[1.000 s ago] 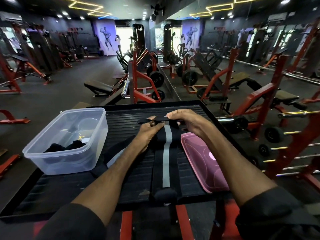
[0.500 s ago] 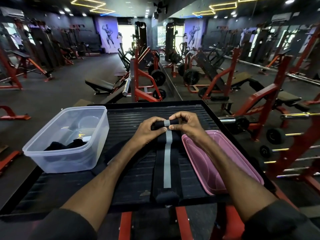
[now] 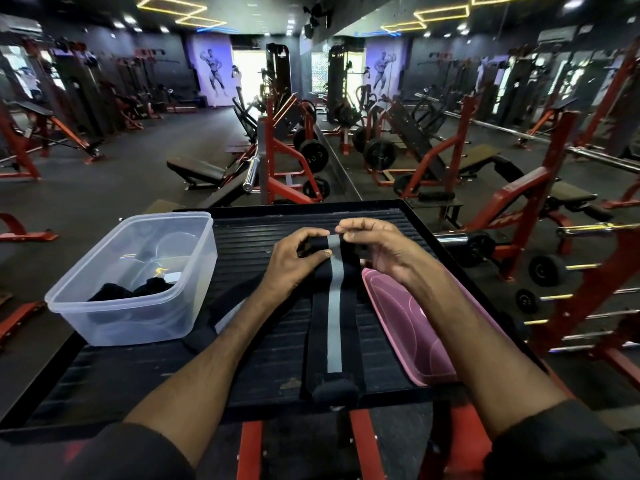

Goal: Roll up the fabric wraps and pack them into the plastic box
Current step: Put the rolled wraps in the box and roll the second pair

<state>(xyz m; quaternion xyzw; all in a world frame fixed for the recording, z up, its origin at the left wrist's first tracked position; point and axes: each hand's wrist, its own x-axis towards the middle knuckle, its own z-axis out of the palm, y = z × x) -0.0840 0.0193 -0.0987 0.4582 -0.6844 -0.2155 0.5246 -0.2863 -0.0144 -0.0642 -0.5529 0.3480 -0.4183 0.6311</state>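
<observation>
A long black fabric wrap [image 3: 334, 327] with a grey stripe down its middle lies stretched across a black ribbed platform [image 3: 242, 244], running from the near edge away toward the far side. Its far end is curled into a small roll, lifted just off the surface. The near end, a thicker black tab, sits at the platform's near edge.

Both hands grip that rolled far end. The left hand [image 3: 294, 261] closes on the roll's left side, thumb lying across the top of the fabric. The right hand [image 3: 377, 247] pinches the right side, fingertips curled inward over the roll. The two hands nearly touch above the grey stripe.

A second black wrap [image 3: 221, 317] lies under the left forearm, angled toward the near left, with a pale patch showing on it.

To the left, a clear plastic box [image 3: 114, 306] stands on the platform's left edge, open at the top. Dark rolled fabric [image 3: 138, 289] already rests in its near part.

To the right of the stretched wrap, a pink lid [image 3: 412, 327] lies flat on the platform, partly covered by the right forearm.

Beyond the platform stretches a dim gym with red-framed weight machines [image 3: 287, 161], benches and barbells.
</observation>
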